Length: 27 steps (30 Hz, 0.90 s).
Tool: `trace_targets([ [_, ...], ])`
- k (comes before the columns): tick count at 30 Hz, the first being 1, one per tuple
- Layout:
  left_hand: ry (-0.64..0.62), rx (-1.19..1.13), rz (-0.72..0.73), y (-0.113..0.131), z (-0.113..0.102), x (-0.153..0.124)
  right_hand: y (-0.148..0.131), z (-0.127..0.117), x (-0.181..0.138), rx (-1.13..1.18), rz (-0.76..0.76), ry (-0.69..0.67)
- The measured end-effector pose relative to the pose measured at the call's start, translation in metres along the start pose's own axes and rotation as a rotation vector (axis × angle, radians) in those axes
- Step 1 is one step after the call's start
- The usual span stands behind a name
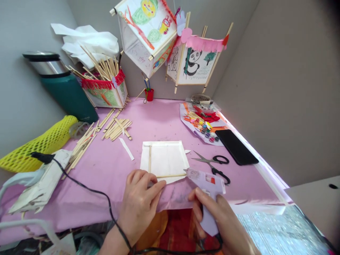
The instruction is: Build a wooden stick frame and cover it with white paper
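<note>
My right hand (212,221) is shut around the handle of a lilac hot glue gun (205,186), whose nozzle points left at the end of a thin bamboo stick (170,175). That stick lies along the lower edge of a white paper sheet (164,159) on a square bamboo frame. My left hand (140,202) grips the stick's other end at the paper's lower left corner. A black cord (87,191) runs from the glue gun's base past my left wrist and across the table.
A pink table cover (92,170) holds bundled bamboo sticks (117,129), black-handled scissors (212,164), a black phone (236,147), and paints with craft paper (202,122). Paper lanterns (193,63) hang above. A green flask (62,81) stands at the far left.
</note>
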State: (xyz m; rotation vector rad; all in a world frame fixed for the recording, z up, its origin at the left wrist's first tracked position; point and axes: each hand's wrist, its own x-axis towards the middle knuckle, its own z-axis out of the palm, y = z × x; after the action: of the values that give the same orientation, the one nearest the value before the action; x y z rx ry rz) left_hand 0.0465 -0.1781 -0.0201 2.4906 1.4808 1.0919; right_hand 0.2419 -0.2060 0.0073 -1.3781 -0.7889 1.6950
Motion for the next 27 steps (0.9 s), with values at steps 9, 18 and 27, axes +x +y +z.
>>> trace_targets([
  [9, 0.026, -0.018, 0.036, -0.0007, -0.0006, -0.0013, 0.0017, -0.0021, -0.0056, 0.001, 0.001, 0.074],
  [18, 0.025, -0.003, 0.041, -0.0043, -0.0015, -0.0039, 0.0042, -0.0036, -0.0042, -0.041, 0.027, 0.082],
  [27, 0.034, -0.012, 0.052, -0.0047, -0.0027, -0.0039, 0.0082, -0.0052, -0.0011, -0.045, 0.046, 0.060],
])
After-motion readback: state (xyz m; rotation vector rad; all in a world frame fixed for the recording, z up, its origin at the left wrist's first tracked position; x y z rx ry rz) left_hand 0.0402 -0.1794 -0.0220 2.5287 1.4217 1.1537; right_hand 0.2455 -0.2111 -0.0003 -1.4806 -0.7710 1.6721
